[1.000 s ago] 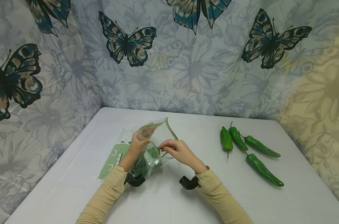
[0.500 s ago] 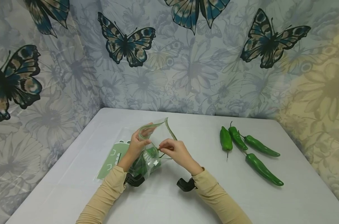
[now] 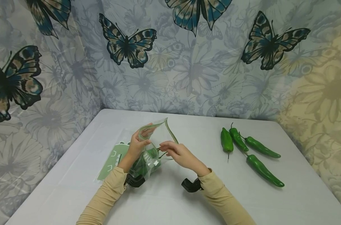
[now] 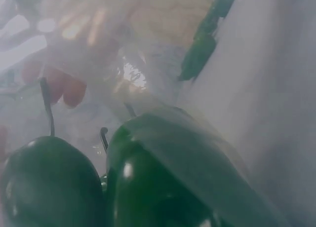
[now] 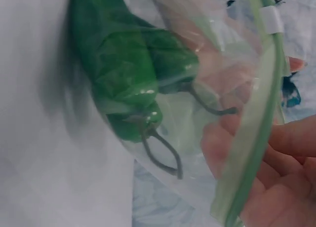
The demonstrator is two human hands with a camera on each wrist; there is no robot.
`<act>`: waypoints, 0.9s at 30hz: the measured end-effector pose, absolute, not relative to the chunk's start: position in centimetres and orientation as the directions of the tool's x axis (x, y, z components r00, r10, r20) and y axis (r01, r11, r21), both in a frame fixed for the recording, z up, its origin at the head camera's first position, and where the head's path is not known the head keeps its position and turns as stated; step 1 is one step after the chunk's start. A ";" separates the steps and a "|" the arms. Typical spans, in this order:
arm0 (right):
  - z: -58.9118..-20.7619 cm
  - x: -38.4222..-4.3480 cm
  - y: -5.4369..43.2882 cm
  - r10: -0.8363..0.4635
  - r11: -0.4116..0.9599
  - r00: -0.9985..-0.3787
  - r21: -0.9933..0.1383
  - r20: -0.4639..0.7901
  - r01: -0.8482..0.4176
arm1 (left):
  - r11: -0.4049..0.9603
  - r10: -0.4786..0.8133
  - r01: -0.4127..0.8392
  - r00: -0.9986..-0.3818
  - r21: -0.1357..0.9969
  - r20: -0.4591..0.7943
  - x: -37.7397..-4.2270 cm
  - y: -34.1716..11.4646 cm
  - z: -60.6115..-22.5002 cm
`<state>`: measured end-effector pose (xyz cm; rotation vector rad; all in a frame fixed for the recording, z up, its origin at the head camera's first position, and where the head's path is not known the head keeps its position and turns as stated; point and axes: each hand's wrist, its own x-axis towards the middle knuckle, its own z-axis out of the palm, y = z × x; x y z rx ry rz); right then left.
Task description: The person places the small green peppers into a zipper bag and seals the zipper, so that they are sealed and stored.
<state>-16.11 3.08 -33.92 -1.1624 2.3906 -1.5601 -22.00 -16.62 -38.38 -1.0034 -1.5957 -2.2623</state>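
Note:
A clear zip bag (image 3: pixel 152 159) with a green zip edge stands with its mouth spread. My left hand (image 3: pixel 136 149) grips the bag's left rim, thumb on the near side and fingers behind. Several green chili peppers (image 5: pixel 123 69) lie inside, their stems toward the mouth. My right hand (image 3: pixel 183 155) is at the mouth with relaxed fingers, its fingertips (image 5: pixel 217 143) seen through the film close to the stems. I see nothing pinched there. In the left wrist view, peppers (image 4: pixel 54 182) under the film fill the foreground; the left fingers are not clearly visible.
Several loose green chili peppers (image 3: pixel 263 170) lie on the right side of the white table (image 3: pixel 204 200). A flat green-printed bag (image 3: pixel 111 162) lies left of the left hand. Butterfly-patterned cloth (image 3: pixel 193 75) hangs behind the table. A white slider (image 5: pixel 271 19) sits on the zip.
The right hand's fingers have straightened from a pinch near the stems, and its wrist has shifted slightly right. The left hand and the bag hold almost the same position.

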 end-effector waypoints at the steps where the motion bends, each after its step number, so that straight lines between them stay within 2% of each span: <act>1: -34.2 -16.3 3.3 -0.632 0.203 -0.703 -0.807 0.325 -0.555 | -0.400 0.213 0.519 -0.749 0.755 0.628 -22.0 -16.6 -38.4; 5: -35.3 -17.0 4.1 -0.645 0.233 -0.692 -0.779 0.324 -0.582 | -0.410 0.205 0.527 -0.742 0.745 0.638 -22.0 -16.7 -38.4; 10: -35.7 -17.0 5.3 -0.590 0.220 -0.702 -0.758 0.398 -0.615 | -0.406 0.207 0.531 -0.739 0.744 0.641 -22.1 -16.7 -38.4; 18: -36.0 -16.8 7.8 -0.412 0.203 -0.736 -0.734 0.537 -0.649 | -0.397 0.213 0.538 -0.734 0.744 0.644 -22.4 -17.1 -38.1; 27: -35.8 -16.5 11.4 -0.235 0.156 -0.658 -0.641 0.715 -0.752 | -0.394 0.243 0.514 -0.741 0.762 0.626 -22.3 -17.3 -38.2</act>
